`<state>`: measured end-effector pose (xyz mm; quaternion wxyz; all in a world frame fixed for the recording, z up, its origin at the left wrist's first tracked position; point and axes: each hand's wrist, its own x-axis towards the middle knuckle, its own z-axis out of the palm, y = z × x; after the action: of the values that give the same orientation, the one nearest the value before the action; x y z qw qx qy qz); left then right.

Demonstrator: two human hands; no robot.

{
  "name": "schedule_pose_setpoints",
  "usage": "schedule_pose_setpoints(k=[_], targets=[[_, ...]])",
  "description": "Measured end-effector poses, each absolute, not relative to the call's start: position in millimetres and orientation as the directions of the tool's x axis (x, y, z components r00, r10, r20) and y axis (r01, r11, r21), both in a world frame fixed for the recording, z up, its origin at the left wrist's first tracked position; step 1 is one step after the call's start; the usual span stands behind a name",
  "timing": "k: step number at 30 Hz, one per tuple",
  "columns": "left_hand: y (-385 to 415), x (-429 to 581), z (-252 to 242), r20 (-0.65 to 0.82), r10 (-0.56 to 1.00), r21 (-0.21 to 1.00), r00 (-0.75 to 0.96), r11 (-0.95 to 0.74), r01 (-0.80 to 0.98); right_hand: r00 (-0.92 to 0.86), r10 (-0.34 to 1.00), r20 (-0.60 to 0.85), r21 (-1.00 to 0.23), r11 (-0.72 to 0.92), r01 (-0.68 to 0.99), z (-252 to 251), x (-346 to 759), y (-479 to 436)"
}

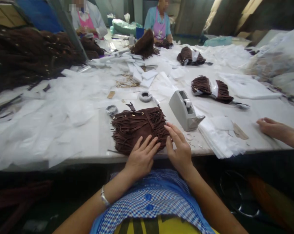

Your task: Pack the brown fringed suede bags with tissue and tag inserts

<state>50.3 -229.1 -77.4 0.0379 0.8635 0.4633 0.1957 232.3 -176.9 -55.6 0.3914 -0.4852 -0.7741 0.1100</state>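
Note:
A dark brown fringed bag (pixel 134 125) lies flat at the table's front edge, directly before me. Small gold eyelets and a drawstring show along its far side. My left hand (pixel 143 156) rests on its near part, fingers stretched out and flat. At its right side, my right hand (pixel 180 149) touches the fringe with fingers extended and apart. A grey tape dispenser (pixel 183 110) stands just beyond my right hand. Behind the bag lies a roll of tape (pixel 145 96), and a crumpled clear piece (pixel 111 110) sits by its far left corner.
White sheets (pixel 71 110) spread over the left side. Two wrapped fringed bundles (pixel 211 89) lie at the right, near a stack of white plastic bags (pixel 220 136). Another person's hand (pixel 276 128) rests at the right edge. Brown bags (pixel 34 55) pile up at the left; two people sit opposite.

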Motion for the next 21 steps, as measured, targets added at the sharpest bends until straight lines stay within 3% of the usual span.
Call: schedule_pose_setpoints(k=[3,6,9,11,13,18,21], targets=[[-236.7,50.1,-83.0,0.350,0.791,0.237,0.503,-0.594,0.769,-0.555,0.735,0.389,-0.416,0.678,0.607,-67.5,223.0,-168.4],[-249.9,22.5,-82.3,0.415,0.791,0.242,0.449,-0.572,0.784,-0.646,0.695,0.315,-0.340,0.719,0.606,-82.5,222.1,-157.9],[-265.1,-13.6,-79.7,0.477,0.872,0.375,0.112,-0.317,0.871,-0.655,0.690,0.307,-0.310,0.724,0.617,-88.5,225.2,-154.5],[-269.3,-28.9,-79.2,0.452,0.871,0.560,-0.191,-0.110,0.821,-0.654,0.691,0.307,-0.304,0.722,0.621,-88.3,225.2,-155.7],[-266.2,-33.1,-79.4,0.365,0.862,0.686,-0.353,0.007,0.728,-0.640,0.701,0.316,-0.302,0.713,0.632,-87.5,222.9,-157.6],[-239.6,-23.3,-79.5,0.315,0.892,0.673,-0.325,0.032,0.739,-0.602,0.728,0.328,-0.297,0.684,0.666,-89.2,217.1,-159.4],[-227.0,-21.2,-80.3,0.316,0.895,0.741,-0.314,-0.026,0.671,-0.596,0.739,0.313,-0.304,0.672,0.675,-90.6,217.0,-158.6]])
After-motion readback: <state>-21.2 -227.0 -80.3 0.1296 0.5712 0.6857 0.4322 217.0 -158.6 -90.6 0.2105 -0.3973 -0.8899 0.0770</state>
